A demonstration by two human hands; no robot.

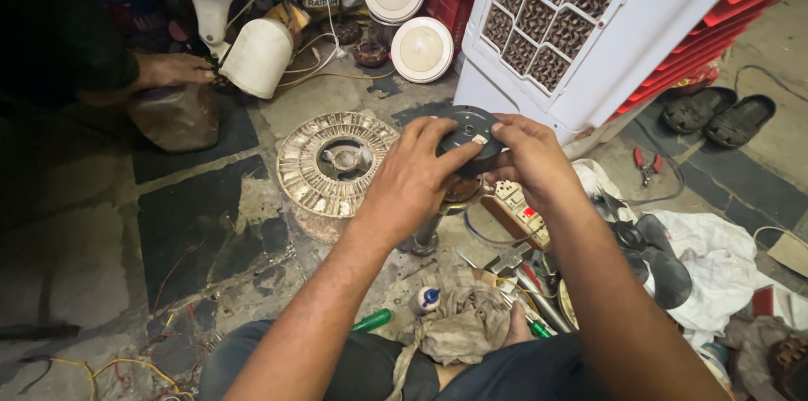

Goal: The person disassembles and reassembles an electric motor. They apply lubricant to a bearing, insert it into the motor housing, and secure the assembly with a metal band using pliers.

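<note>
Both my hands grip a round dark metal motor housing (468, 129) held above the floor in the middle of the view. My left hand (412, 178) wraps its left side with the fingers over the top. My right hand (530, 157) holds the right side, thumb on the rim. A copper-coloured part (461, 191) shows under the housing, below my left fingers. A round wound stator ring (335, 164) lies flat on the floor just left of my left hand.
A white air cooler (581, 22) stands tilted behind. Another person's hand (172, 70) touches a white fan motor (257, 56) at the back left. Rags (459, 325), a green-handled screwdriver (372, 320), a power strip (520, 209), pliers (646, 164) and sandals (720, 115) lie around.
</note>
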